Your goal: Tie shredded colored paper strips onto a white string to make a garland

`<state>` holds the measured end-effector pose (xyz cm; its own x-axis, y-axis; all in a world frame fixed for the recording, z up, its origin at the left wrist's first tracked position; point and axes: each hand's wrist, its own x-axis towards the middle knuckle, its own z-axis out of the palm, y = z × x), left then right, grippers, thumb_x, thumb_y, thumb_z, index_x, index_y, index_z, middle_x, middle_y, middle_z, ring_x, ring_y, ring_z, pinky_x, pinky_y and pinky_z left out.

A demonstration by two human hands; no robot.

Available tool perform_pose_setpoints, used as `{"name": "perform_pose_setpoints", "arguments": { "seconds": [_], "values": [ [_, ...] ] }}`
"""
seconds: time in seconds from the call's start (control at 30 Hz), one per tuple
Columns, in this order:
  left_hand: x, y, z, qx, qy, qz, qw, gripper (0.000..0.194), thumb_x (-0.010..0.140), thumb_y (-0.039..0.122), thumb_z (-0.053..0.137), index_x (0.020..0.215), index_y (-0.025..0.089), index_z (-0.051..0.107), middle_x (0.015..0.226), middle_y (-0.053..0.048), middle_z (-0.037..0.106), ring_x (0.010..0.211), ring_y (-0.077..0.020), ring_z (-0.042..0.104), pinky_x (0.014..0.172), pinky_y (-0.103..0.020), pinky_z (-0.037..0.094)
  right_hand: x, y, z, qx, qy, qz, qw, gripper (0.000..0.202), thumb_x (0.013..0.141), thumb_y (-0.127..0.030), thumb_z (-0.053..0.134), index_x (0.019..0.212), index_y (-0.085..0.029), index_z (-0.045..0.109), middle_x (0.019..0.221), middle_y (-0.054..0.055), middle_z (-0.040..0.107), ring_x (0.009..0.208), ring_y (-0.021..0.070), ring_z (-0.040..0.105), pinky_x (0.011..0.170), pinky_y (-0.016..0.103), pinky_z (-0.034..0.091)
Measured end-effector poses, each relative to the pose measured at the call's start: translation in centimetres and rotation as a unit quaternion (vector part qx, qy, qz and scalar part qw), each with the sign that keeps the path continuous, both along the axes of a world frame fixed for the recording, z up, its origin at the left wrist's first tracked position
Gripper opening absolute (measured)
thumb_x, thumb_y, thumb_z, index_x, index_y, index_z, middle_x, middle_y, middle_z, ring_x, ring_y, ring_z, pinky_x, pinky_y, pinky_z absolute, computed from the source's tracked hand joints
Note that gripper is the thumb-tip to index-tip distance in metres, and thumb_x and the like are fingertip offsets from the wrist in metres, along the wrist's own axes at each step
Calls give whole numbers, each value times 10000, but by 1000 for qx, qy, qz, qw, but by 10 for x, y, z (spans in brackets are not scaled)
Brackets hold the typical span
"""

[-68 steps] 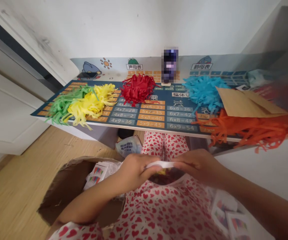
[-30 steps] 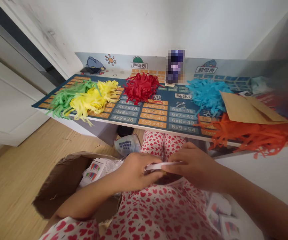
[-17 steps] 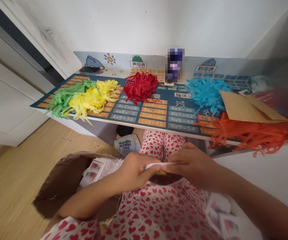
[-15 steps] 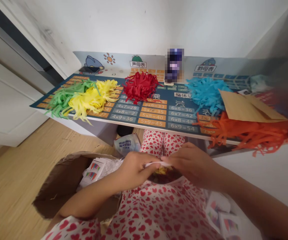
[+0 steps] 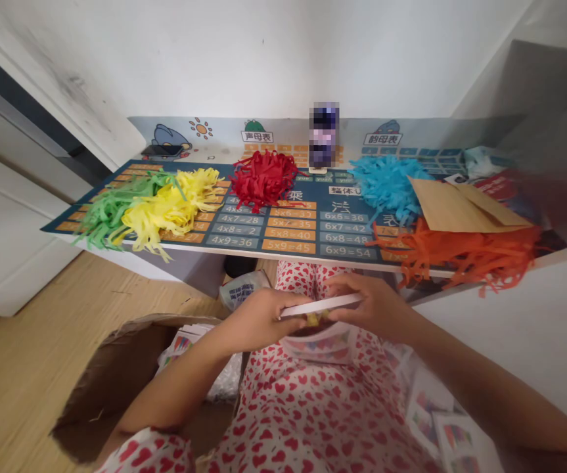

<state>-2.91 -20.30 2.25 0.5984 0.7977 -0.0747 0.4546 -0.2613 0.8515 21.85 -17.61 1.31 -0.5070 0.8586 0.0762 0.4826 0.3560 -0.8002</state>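
My left hand (image 5: 258,320) and my right hand (image 5: 374,305) hold a see-through plastic bag (image 5: 320,348) above my lap. A straight white strip (image 5: 320,304) runs along the bag's top, pinched between thumb and fingers at both ends. Yellow pieces (image 5: 315,320) show just below the strip, between my thumbs. Coloured print is visible on the lower part of the bag. I cannot tell whether the strip belongs to the bag or is a separate card.
On the desk (image 5: 244,242) lie green (image 5: 108,213), yellow (image 5: 175,207), red (image 5: 263,176), blue (image 5: 391,187) and orange (image 5: 465,253) paper-strip bundles. A brown envelope (image 5: 460,207) covers part of the orange one. An open cardboard box (image 5: 100,381) with printed packets stands at left; more packets (image 5: 455,437) lie at right.
The white strip has come up and tilts more toward view, with my right hand higher on it. The bag's printed lower part now shows. The camera view has shifted slightly.
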Motion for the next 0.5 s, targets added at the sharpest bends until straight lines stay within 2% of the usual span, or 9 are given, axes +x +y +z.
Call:
{"name": "perform_pose_setpoints", "arguments": {
  "seconds": [0.1,0.17,0.33,0.5],
  "values": [
    [2,4,3,61,51,36,996,266,879,143,518,998,202,748,826,4,745,769,-151,673,712,-214,466,1,3,-5,16,-1,-49,999,178,724,-170,622,894,-190,672,832,16,725,751,170,663,703,267,498],
    [2,7,-3,89,62,61,992,286,867,134,519,1022,206,748,841,-9,758,793,-170,688,732,-231,480,4,6,-7,21,3,-38,999,155,731,-137,555,817,-192,672,806,10,717,737,164,652,685,260,483],
    [2,8,-21,123,55,92,987,342,872,116,499,1100,227,728,928,-6,775,830,-162,711,738,-231,485,9,6,-9,18,28,-12,999,202,773,-136,518,840,-186,702,835,25,728,763,173,657,665,256,462],
    [7,9,-19,218,158,97,958,260,851,153,568,1035,220,738,945,-44,772,859,-204,712,727,-262,490,6,4,-4,72,-44,3,996,205,751,-84,535,820,-191,696,786,10,723,715,154,646,640,237,429]
  ]
}}
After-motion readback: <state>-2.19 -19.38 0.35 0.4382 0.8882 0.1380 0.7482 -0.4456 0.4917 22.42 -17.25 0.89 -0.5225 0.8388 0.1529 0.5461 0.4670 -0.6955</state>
